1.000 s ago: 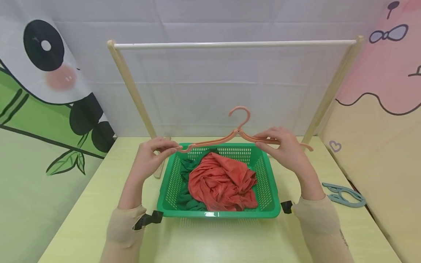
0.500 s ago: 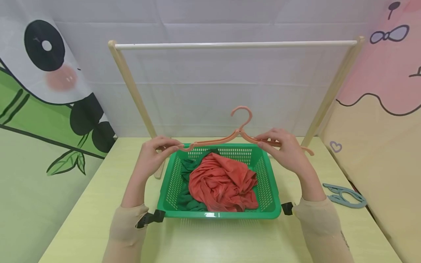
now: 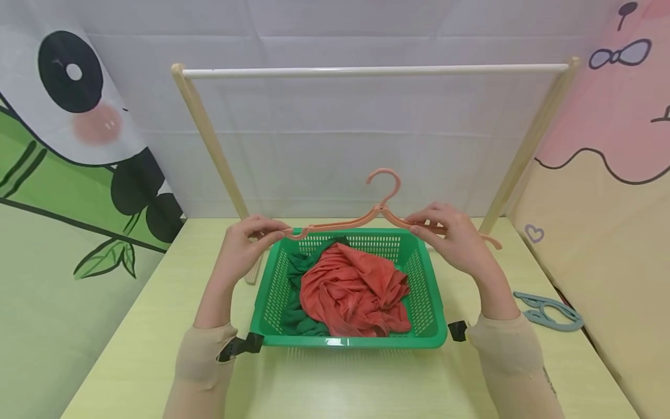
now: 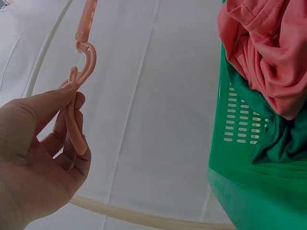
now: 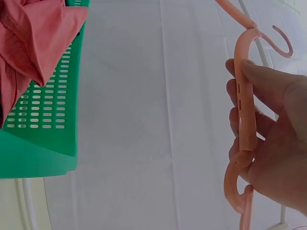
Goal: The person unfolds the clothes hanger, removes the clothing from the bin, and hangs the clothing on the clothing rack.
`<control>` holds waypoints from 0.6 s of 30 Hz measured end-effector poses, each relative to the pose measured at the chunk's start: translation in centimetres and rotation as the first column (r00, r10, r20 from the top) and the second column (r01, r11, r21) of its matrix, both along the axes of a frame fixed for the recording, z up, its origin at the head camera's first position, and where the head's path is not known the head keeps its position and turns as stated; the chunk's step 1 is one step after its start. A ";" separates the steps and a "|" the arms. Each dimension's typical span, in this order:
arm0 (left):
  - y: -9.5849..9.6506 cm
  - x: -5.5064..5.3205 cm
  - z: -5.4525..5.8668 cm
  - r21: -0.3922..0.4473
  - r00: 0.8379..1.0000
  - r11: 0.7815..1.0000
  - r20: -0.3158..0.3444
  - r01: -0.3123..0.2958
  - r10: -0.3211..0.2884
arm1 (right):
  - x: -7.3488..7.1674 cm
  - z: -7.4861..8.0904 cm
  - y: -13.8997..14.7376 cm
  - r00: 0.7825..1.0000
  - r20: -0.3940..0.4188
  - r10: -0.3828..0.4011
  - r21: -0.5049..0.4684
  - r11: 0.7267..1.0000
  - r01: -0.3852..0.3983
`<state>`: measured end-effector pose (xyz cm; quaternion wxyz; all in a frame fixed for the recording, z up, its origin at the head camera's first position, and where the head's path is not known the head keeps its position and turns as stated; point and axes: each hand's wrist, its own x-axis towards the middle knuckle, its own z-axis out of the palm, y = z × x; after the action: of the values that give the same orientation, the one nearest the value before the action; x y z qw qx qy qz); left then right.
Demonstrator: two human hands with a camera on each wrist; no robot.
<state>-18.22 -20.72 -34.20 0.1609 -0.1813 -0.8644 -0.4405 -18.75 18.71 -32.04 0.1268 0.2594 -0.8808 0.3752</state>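
Note:
A pink-orange folding clothes hanger (image 3: 345,224) is held up above the far rim of a green basket, its hook pointing upward and its arms spread. My left hand (image 3: 250,241) pinches the hanger's left tip between thumb and fingers; the left wrist view shows that tip (image 4: 76,127) lying across the fingers. My right hand (image 3: 445,235) grips the right arm of the hanger (image 5: 245,105), not far from the hook, and the end pokes out past the hand. Below, the green basket (image 3: 348,342) holds a crumpled red cloth (image 3: 350,285) lying over a dark green cloth (image 3: 300,311).
Behind the basket stands a rack with wooden posts (image 3: 209,137) and a white rod (image 3: 371,71). A folded blue-grey hanger (image 3: 557,314) lies on the pale yellow table (image 3: 335,390) at the right, near the printed side wall.
Over the last second the hanger and both hands have shifted very slightly right, and the right end of the hanger dips a little lower. Basket and cloths stay as they were.

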 end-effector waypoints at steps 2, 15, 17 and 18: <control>0.0 0.0 -0.1 0.003 1.000 1.000 0.005 -0.001 0.001 | 0.1 0.0 0.0 1.000 -0.007 0.006 0.010 1.000 -0.006; 0.3 -0.1 -0.2 0.024 1.000 1.000 0.027 -0.011 0.011 | -0.1 -0.3 -0.5 0.999 -0.048 -0.003 -0.003 1.000 0.003; 0.3 -0.1 -0.2 0.025 0.999 1.000 0.030 -0.012 0.011 | -0.2 -0.2 -0.5 0.999 -0.053 -0.003 0.013 1.000 0.004; 0.3 -0.1 -0.2 0.025 0.999 1.000 0.033 -0.012 0.011 | -0.2 -0.2 -0.5 0.998 -0.057 0.000 0.021 1.000 0.002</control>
<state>-18.36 -20.40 -34.44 0.1517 -0.1672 -0.8624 -0.4531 -18.95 18.17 -32.26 0.1492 0.2709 -0.8809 0.3583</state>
